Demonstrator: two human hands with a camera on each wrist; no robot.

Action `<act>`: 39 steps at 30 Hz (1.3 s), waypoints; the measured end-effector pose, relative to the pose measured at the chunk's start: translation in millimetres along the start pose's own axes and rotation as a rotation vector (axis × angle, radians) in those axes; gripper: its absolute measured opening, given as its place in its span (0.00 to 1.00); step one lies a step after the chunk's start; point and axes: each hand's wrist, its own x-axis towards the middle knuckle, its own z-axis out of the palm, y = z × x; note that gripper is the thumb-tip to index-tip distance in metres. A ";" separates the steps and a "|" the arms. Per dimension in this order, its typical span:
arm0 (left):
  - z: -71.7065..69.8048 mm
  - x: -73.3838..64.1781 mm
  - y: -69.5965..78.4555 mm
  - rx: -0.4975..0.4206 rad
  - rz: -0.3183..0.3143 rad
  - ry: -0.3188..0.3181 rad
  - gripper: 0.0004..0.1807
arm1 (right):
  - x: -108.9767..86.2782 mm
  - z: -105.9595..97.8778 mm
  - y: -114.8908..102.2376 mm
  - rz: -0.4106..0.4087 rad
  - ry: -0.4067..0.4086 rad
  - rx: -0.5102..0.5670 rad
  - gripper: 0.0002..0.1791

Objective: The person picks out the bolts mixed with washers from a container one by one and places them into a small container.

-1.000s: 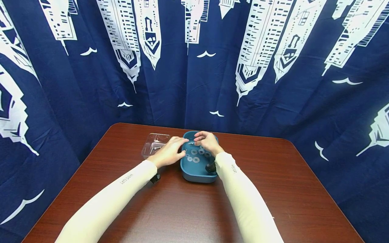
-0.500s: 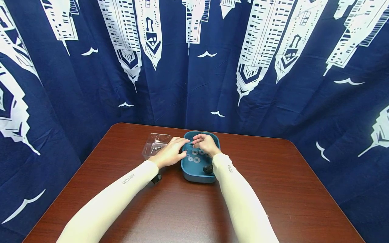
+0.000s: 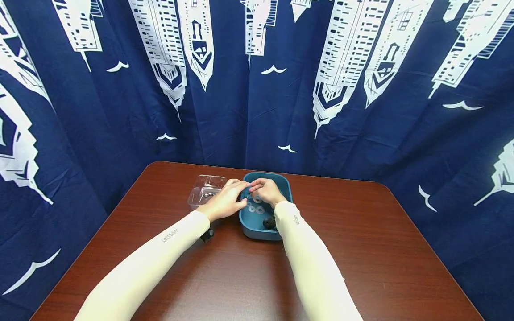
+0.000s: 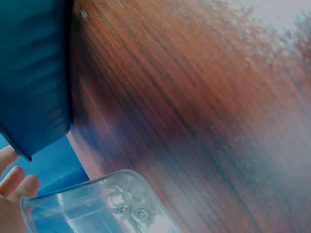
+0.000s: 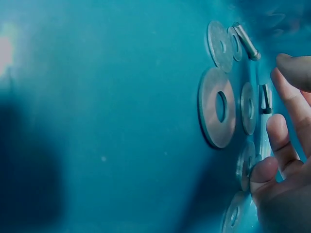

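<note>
My left hand (image 3: pixel 225 201) lies at the left rim of a blue bin (image 3: pixel 263 234), fingers extended over the edge. In the left wrist view its fingertips (image 4: pixel 28 187) show beside the bin's corner. My right hand (image 3: pixel 267 191) is inside the bin. Its thumb and index finger come close together, with nothing visible between them, and the other fingers are loosely bent. Several flat metal washers (image 5: pixel 227 128) lie on the bin's floor near it. A bolt (image 5: pixel 247 41) and a shorter bolt (image 5: pixel 266 99) lie close to the right fingertips.
Left of the bin stands a clear plastic box (image 3: pixel 195 196), partly behind the left hand. Small metal hardware (image 4: pixel 129 206) lies inside it. Both rest on a brown wooden table (image 3: pixel 361 232), with a blue patterned curtain (image 3: pixel 225 129) behind.
My right hand has moved left inside the bin, toward the left fingertips, and its forearm has swung left with it. My left hand stays at the rim.
</note>
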 end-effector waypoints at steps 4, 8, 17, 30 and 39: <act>-1.5 -0.1 1.6 -0.004 0.000 -0.003 0.31 | -0.2 2.7 0.4 0.003 -0.002 -0.005 0.19; -1.2 -0.1 1.7 -0.002 -0.010 -0.012 0.30 | -0.2 4.8 1.9 0.005 -0.005 -0.019 0.17; -1.8 0.6 0.9 -0.014 -0.014 -0.024 0.30 | 2.0 7.7 5.4 0.016 0.013 -0.007 0.18; -2.6 0.1 2.3 -0.014 0.003 -0.006 0.29 | 3.1 15.4 4.1 0.000 0.052 -0.054 0.15; -2.7 0.5 2.5 -0.018 0.007 -0.004 0.28 | 2.9 17.1 5.4 -0.003 0.048 -0.052 0.12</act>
